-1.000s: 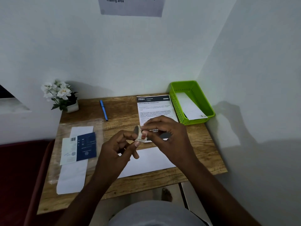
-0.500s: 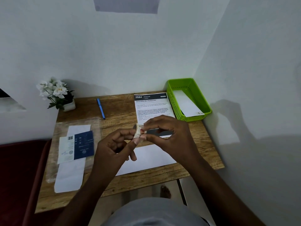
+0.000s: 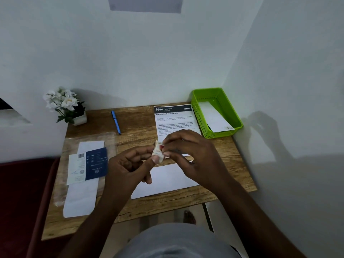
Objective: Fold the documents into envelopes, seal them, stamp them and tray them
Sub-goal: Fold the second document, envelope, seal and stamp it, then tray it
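I pinch the small stamp strip (image 3: 158,150) between my left hand (image 3: 128,164) thumb and forefinger, held up over the white envelope (image 3: 167,180) near me so a stamp lands close. My right hand (image 3: 189,155) fingertips nip its right edge, I judge to peel one off. Far right, the green tray (image 3: 200,116) already holds one envelope.
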